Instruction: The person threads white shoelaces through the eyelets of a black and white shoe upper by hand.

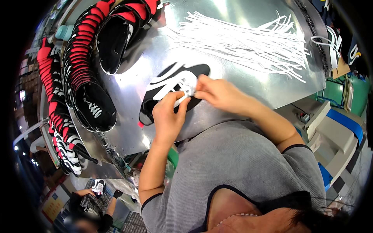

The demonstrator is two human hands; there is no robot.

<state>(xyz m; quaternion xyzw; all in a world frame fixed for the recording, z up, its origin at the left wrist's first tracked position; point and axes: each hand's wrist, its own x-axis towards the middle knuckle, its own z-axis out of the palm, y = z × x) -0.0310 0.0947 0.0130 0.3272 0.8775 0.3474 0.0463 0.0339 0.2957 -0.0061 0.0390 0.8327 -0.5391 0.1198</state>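
A black shoe upper [171,83] with white side panels lies flat on the shiny metal table [248,89]. My left hand [168,116] rests on its near edge, thumb and fingers pinching at the white lace area. My right hand [219,93] comes in from the right and pinches a white lace [189,88] at the same spot. The two hands almost touch over the middle of the upper.
A loose heap of white laces [248,42] is spread on the table's far right. Rows of stacked black-and-red shoe uppers [83,73] fill the left side. Another person [89,202] stands at lower left holding a shoe. A green and white machine [334,116] is at right.
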